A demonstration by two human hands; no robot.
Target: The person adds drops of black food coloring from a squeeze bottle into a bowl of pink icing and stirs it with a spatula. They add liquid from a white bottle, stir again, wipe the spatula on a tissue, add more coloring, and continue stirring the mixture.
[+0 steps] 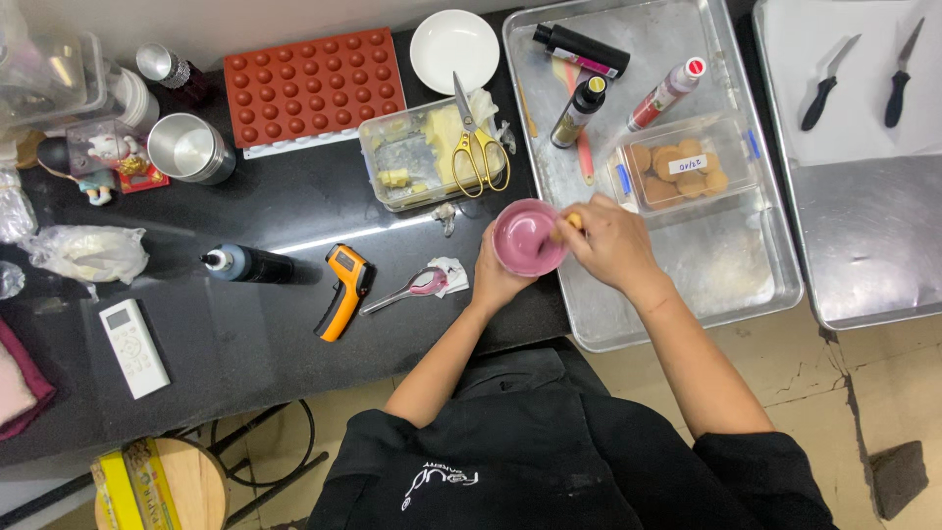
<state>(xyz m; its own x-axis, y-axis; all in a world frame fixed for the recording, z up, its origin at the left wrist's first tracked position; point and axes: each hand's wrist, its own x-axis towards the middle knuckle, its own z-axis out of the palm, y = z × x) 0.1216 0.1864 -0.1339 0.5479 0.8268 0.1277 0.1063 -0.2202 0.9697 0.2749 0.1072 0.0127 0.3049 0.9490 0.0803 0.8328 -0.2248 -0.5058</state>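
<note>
Bowl (528, 238) cupped in left fingers (488, 257), right hand (608, 238) above

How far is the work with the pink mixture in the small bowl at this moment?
Already done: the small round bowl holds a pink mixture, and a pink-smeared metal spoon lies on the black counter. In hand: the left hand holds the bowl while the right hand grips a tool in the mixture. Left: the red silicone mould with round cavities appears unfilled.
</note>
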